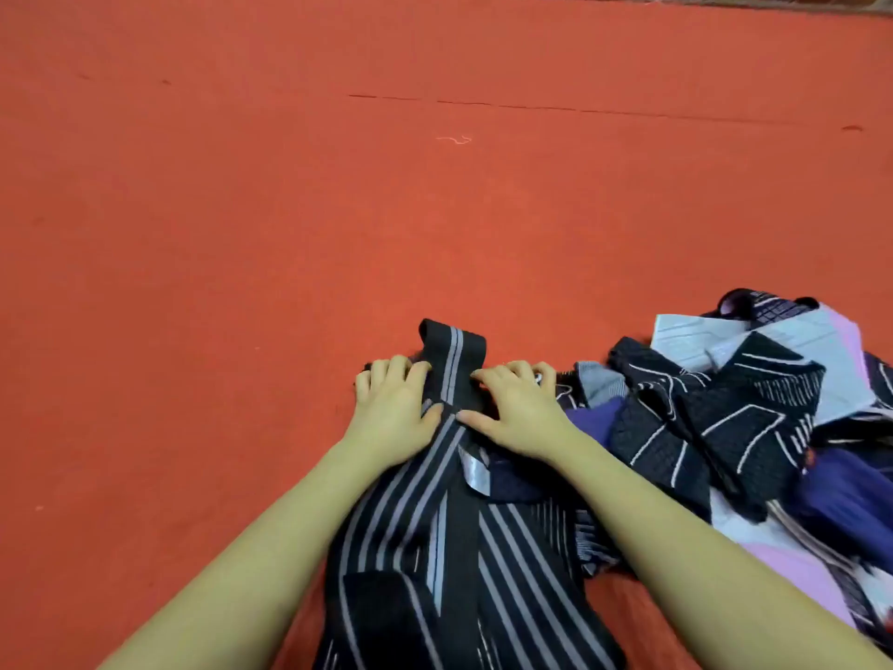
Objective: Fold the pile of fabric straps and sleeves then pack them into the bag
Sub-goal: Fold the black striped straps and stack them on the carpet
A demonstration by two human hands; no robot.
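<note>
A black strap with grey stripes [454, 350] lies on the red floor, its far end folded over. My left hand [394, 408] presses down on its left edge, fingers curled. My right hand [517, 408] presses its right edge, thumb on the strap. More black striped straps [459, 563] run back between my forearms. A pile of black, purple and pale fabric sleeves [734, 413] is heaped to the right. No bag is in view.
Red carpet [290, 210] covers the floor all around, with a thin seam line [531, 107] and a loose thread [454, 139] farther out. A dark edge [725, 0] runs along the top right.
</note>
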